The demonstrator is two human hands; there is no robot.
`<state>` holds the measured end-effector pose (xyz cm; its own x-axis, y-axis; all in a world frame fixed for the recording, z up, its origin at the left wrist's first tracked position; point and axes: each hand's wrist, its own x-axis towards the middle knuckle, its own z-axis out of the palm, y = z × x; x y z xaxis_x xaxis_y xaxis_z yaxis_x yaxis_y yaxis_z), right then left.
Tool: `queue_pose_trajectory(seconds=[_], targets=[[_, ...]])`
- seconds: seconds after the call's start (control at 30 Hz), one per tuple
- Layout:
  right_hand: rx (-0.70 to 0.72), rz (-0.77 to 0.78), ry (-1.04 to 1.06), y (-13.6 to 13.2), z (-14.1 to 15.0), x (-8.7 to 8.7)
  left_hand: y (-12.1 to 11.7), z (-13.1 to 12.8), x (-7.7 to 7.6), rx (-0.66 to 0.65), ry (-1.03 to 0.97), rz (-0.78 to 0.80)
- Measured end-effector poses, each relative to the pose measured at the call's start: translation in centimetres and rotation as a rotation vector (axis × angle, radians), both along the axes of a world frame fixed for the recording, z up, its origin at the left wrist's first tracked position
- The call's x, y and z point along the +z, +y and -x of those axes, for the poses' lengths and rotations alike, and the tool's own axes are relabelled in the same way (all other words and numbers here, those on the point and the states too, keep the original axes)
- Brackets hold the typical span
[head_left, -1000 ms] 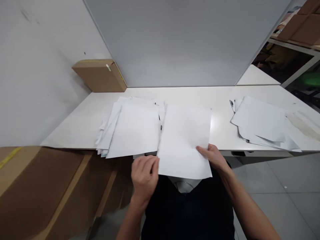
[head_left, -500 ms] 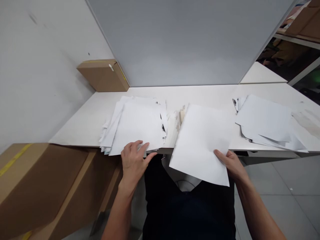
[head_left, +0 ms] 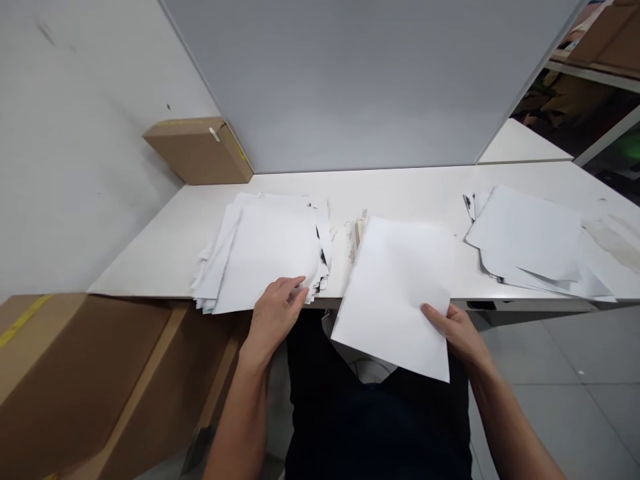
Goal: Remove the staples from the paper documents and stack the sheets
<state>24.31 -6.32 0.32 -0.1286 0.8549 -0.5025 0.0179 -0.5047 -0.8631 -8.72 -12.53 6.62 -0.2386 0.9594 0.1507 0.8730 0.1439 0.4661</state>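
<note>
My right hand (head_left: 457,331) pinches the near right corner of a single white sheet of paper (head_left: 397,290), thumb on top; the sheet lies tilted, half on the white desk (head_left: 165,247) and half over its front edge. My left hand (head_left: 277,313) rests with fingers together on the near right corner of a loose stack of white papers (head_left: 265,250) at the desk's left. Whether those fingers grip a sheet I cannot make out.
A second pile of white papers (head_left: 530,243) lies at the right of the desk. A brown cardboard box (head_left: 197,150) stands in the back left corner against the grey partition (head_left: 360,80). Large cardboard boxes (head_left: 85,373) sit on the floor at my left.
My left hand let go of the single sheet and moved left onto the stack's corner. My right hand carried the sheet to the right, uncovering scraps on the desk.
</note>
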Motion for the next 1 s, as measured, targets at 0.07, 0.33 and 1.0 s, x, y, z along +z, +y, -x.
queue_pose_trajectory(seconds=[0.07,0.33,1.0], targets=[[0.008,0.0,0.001,0.0,0.1,-0.2,0.3,-0.2,0.2,0.03,-0.1,0.017],[0.041,-0.014,-0.037,-0.3,-0.2,-0.4,1.1,-0.5,0.6,0.216,-0.285,0.066],[0.05,-0.026,-0.025,-0.4,0.0,-0.1,0.9,0.9,1.4,0.183,-0.373,0.177]])
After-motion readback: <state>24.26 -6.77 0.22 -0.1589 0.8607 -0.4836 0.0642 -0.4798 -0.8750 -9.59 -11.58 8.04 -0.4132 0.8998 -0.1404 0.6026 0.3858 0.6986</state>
